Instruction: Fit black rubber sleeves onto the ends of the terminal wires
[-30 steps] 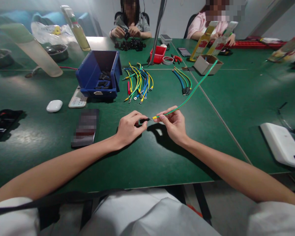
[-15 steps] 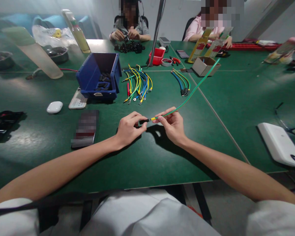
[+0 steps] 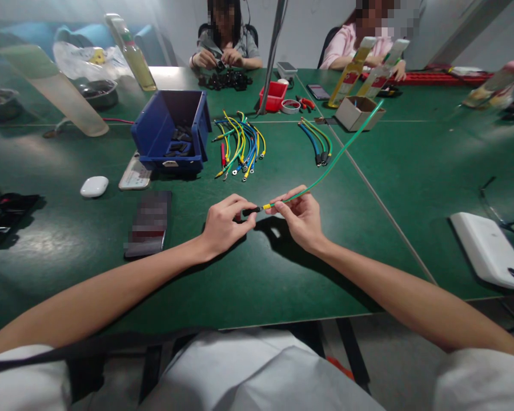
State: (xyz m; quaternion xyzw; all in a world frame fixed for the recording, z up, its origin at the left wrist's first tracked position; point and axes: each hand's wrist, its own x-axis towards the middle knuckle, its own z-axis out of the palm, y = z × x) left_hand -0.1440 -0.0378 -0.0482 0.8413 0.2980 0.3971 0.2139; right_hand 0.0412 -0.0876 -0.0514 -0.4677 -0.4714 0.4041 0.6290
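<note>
My left hand (image 3: 229, 222) pinches a small black sleeve (image 3: 252, 211) between thumb and fingertips. My right hand (image 3: 302, 220) grips a green wire (image 3: 332, 170) close to its yellow-banded end, and the wire's free length curves up to the right. The wire's end meets the sleeve's opening; how far it sits inside cannot be made out. Beyond my hands lies a loose pile of yellow, blue and green wires (image 3: 242, 142) with ring terminals. To its right rest several wires with black sleeves on their ends (image 3: 321, 151).
A blue bin (image 3: 171, 165) holding black pieces stands left of the wires. A dark phone (image 3: 149, 225) and a white case (image 3: 95, 186) lie near my left arm; a white device (image 3: 490, 251) is at right. A metal pole (image 3: 272, 63) rises mid-table. Two people sit opposite.
My hands keep nearly the same hold and position on the sleeve and green wire. The view shifts very slightly.
</note>
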